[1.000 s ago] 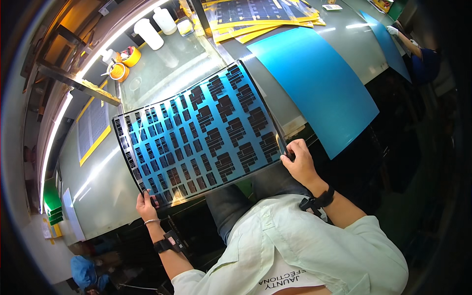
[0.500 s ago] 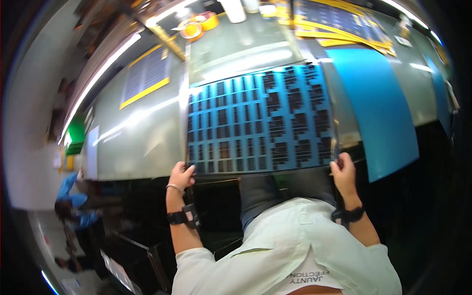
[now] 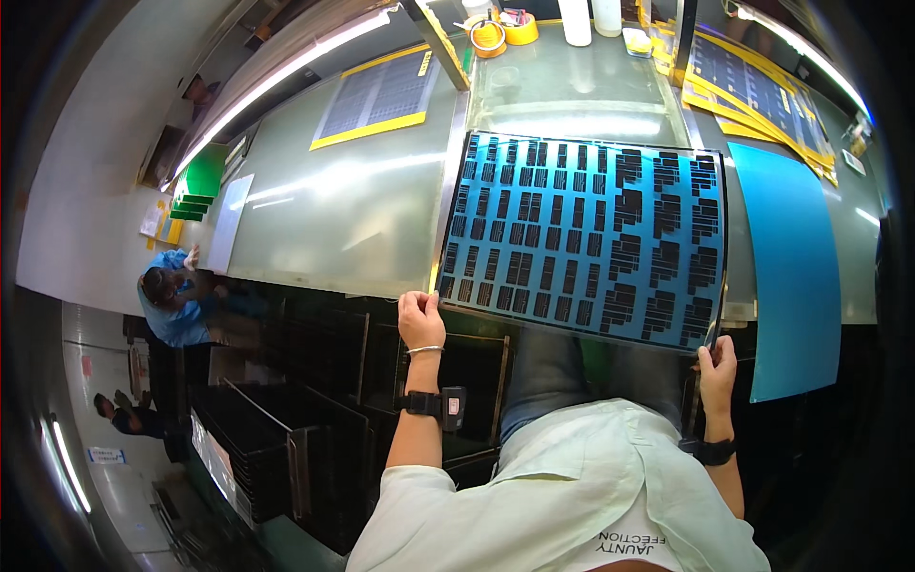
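Note:
A thin rectangular panel (image 3: 610, 224), blue with rows of black printed blocks and a dark border, is held by both my hands over the bench's front edge. It sits at a slight slant, its right end nearer my body. My left hand (image 3: 420, 321) pinches the near left corner between thumb and fingers. At the near right corner, my right hand (image 3: 717, 367) grips the panel the same way. To the right of the panel, a plain blue sheet (image 3: 791, 276) lies on the bench and hangs over its front edge.
The glass-topped bench (image 3: 334, 224) bears a yellow-edged patterned sheet (image 3: 376, 95) at left and a stack of yellow-edged sheets (image 3: 753, 91) at right. Tape rolls (image 3: 488, 38) stand at the back. Dark racks (image 3: 257, 448) are at lower left; a co-worker in blue (image 3: 176, 296) is beyond.
My view has swung left, so the bench appears further right. The panel has turned slightly clockwise, its right end coming nearer me. Both hands keep hold of its near corners.

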A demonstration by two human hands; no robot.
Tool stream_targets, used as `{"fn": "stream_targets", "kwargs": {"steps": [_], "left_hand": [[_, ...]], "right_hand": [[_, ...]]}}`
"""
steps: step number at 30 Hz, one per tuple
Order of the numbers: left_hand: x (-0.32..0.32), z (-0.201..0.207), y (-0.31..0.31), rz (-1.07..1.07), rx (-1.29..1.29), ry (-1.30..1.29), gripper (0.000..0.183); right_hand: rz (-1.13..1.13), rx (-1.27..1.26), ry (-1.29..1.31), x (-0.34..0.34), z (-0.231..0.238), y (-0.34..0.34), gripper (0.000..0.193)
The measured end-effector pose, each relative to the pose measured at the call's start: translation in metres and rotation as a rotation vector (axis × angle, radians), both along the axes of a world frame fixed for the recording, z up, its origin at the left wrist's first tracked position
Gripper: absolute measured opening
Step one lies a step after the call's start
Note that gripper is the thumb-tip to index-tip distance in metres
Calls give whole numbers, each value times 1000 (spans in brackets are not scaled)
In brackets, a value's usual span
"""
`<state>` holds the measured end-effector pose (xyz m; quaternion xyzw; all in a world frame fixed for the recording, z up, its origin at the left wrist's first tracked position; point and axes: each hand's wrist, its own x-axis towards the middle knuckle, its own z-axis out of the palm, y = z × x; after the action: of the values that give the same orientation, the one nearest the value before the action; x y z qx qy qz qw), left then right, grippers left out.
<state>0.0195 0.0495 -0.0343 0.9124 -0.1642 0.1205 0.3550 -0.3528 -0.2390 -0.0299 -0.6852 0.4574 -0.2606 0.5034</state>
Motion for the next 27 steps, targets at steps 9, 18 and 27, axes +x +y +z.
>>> {"fn": "stream_targets", "kwargs": {"steps": [9, 18, 27], "left_hand": [[-14, -6, 0, 28, 27, -88, 24], [-22, -27, 12, 79, -655, 697, 24], [-23, -9, 18, -14, -715, 947, 26]], "right_hand": [[5, -18, -9, -6, 1, -3, 12], [17, 7, -8, 1, -2, -10, 11], [141, -169, 433, -4, 63, -26, 24]]}}
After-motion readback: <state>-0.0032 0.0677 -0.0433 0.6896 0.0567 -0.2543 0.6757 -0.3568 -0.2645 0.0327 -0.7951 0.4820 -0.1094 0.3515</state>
